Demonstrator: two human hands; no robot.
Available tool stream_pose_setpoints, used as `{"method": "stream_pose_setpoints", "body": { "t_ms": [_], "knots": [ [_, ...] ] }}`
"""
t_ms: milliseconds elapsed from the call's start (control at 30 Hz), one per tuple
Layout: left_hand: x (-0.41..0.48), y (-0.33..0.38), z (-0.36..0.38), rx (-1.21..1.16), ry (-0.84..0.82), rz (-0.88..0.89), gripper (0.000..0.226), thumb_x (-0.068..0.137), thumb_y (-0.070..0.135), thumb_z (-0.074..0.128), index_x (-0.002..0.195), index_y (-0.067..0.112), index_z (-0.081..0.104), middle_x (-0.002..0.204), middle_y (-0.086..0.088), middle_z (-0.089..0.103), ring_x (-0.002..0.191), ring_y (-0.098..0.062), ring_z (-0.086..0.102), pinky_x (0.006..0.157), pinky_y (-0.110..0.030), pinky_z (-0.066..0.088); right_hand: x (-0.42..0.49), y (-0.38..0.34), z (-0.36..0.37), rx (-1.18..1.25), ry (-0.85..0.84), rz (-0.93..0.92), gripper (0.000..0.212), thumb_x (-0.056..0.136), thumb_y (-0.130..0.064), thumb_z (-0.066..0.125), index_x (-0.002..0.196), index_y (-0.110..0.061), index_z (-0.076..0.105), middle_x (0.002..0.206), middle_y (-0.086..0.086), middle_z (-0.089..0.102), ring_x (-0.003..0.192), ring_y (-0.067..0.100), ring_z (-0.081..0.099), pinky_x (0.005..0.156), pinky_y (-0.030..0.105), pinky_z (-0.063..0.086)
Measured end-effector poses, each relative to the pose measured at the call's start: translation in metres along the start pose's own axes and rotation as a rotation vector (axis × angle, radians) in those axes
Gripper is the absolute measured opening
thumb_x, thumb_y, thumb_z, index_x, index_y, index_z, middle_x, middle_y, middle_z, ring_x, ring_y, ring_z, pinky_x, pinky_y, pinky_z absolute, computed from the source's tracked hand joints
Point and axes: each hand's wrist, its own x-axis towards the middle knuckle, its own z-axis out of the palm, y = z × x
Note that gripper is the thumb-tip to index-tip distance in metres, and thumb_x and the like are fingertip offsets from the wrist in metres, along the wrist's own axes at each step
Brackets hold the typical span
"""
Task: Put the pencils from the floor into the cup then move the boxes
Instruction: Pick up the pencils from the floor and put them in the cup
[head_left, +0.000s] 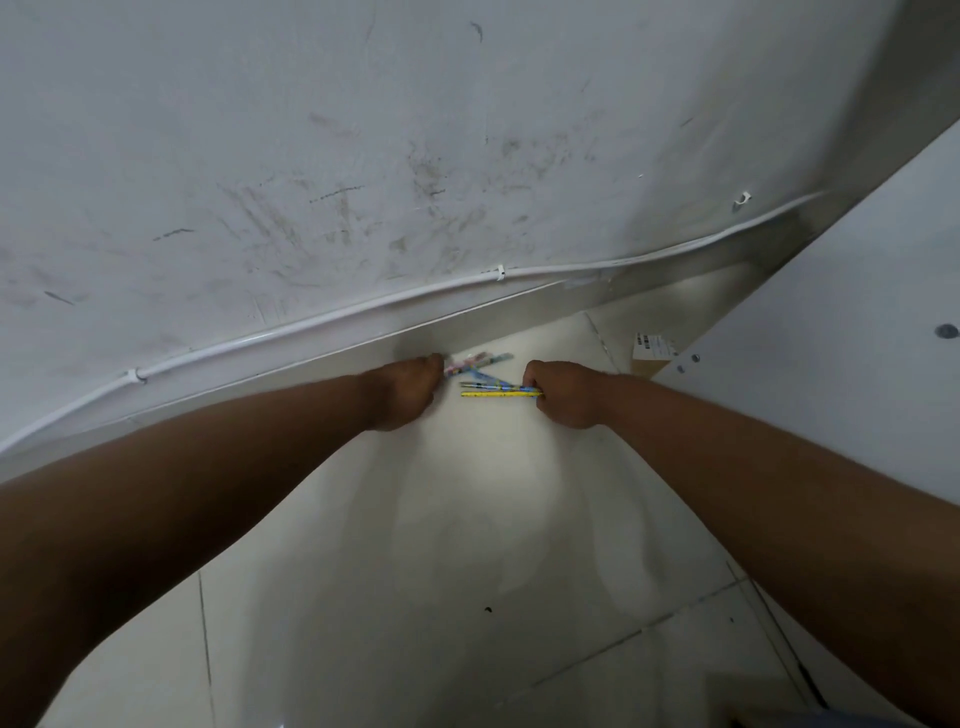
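White plastic cable (291, 332) is clipped along the scuffed grey wall (363, 156). Left hand (410, 387) is at the wall foot, fingers curled round the left end of the pink and light-blue patterned pencils (480, 360). These lie on the pale tiled floor (467, 519), long axis roughly left-right, right ends angled toward the wall. Next, the thin yellow pencil (496, 394) and dark-blue pencil (485, 385) lie nearly parallel, axis left-right, free ends pointing left. Right hand (563, 395) is fisted on their right ends. Can't tell which ends are the tips. Judgement: light, stiff, slick, prone to roll, so bundle them and grip mid-shaft. Cup not in view. Corner of a brown cardboard box (647, 361) is just beyond the right hand.
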Motion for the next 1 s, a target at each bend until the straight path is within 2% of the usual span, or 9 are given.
{"method": "stream_pose_setpoints", "body": {
  "t_ms": [100,200,267,367,500,600,700,800,1000],
  "knots": [
    [-0.002,0.01,0.001,-0.424,0.022,-0.104,0.029,0.111,0.026,0.034,0.092,0.016,0.055,0.066,0.002,0.058,0.053,-0.01,0.05,0.049,-0.019,0.038,-0.001,0.003,-0.001,0.089,-0.007,0.004,0.014,0.099,-0.001,0.048,0.114,-0.003,0.05,0.1,0.021,0.06,0.085,0.032,0.056,0.067,0.033,0.035],
    [-0.001,0.018,0.004,-0.66,-0.017,-0.072,0.011,0.105,0.006,0.048,0.103,0.013,0.056,0.085,-0.008,0.052,0.071,-0.02,0.046,0.066,-0.031,0.038,-0.002,0.002,-0.007,0.323,0.013,0.042,0.019,0.101,0.001,0.044,0.098,-0.017,0.042,0.081,0.006,0.046,0.062,0.017,0.039,0.05,0.022,0.032],
    [0.0,0.026,-0.001,-0.698,0.012,-0.112,0.004,0.102,0.02,0.06,0.098,0.018,0.059,0.079,-0.002,0.054,0.065,-0.016,0.045,0.058,-0.026,0.038,0.001,-0.003,-0.012,0.524,0.025,0.128,0.018,0.102,-0.003,0.046,0.095,-0.019,0.043,0.08,0.008,0.045,0.06,0.015,0.036,0.052,0.028,0.03],
    [0.003,0.041,-0.007,-0.829,-0.093,-0.209,0.036,0.084,0.053,0.067,0.103,0.022,0.065,0.074,0.005,0.05,0.053,-0.013,0.037,0.047,-0.024,0.022,0.003,-0.01,-0.016,0.82,-0.039,0.249,0.019,0.101,-0.011,0.047,0.085,-0.019,0.042,0.064,0.006,0.039,0.046,0.015,0.03,0.044,0.023,0.023],
    [0.003,0.055,-0.002,-1.101,-0.15,-0.209,0.052,0.095,0.069,0.047,0.106,0.022,0.066,0.073,0.005,0.051,0.055,-0.012,0.031,0.05,-0.03,0.018,-0.004,-0.014,-0.019,1.12,-0.178,0.321,0.032,0.105,-0.037,0.037,0.085,-0.017,0.053,0.058,0.003,0.033,0.038,0.012,0.022,0.047,0.02,0.019],
    [-0.015,0.075,-0.011,-1.238,-0.126,-0.289,0.069,0.088,0.082,0.039,0.106,0.022,0.068,0.073,0.006,0.055,0.054,-0.011,0.033,0.053,-0.029,0.023,-0.033,-0.028,-0.031,1.374,-0.154,0.385,0.041,0.107,-0.044,0.031,0.083,-0.02,0.053,0.054,0.004,0.033,0.036,0.011,0.02,0.045,0.016,0.019],
    [-0.054,0.11,-0.037,-1.281,-0.117,-0.363,0.076,0.075,0.09,0.048,0.103,0.021,0.065,0.075,0.007,0.053,0.056,-0.01,0.035,0.054,-0.029,0.026,-0.082,-0.057,-0.049,1.521,-0.097,0.464,0.033,0.106,-0.034,0.031,0.079,-0.02,0.044,0.052,0.004,0.033,0.035,0.012,0.019,0.044,0.017,0.017],
    [-0.102,0.152,-0.072,-1.252,-0.093,-0.392,0.064,0.079,0.081,0.058,0.104,0.023,0.065,0.084,0.006,0.05,0.062,-0.011,0.034,0.057,-0.028,0.029,-0.134,-0.099,-0.077,1.576,-0.023,0.49,0.016,0.098,-0.011,0.034,0.093,-0.014,0.049,0.058,0.006,0.035,0.041,0.013,0.021,0.049,0.023,0.018],
    [-0.209,0.224,-0.136,-1.201,-0.132,-0.306,0.033,0.086,0.06,0.069,0.088,0.027,0.064,0.082,0.001,0.049,0.066,-0.014,0.039,0.057,-0.027,0.03,-0.228,-0.184,-0.154,1.479,0.103,0.429,0.022,0.088,0.007,0.038,0.1,-0.007,0.05,0.064,0.004,0.037,0.045,0.012,0.031,0.049,0.027,0.025]
  ]
}}
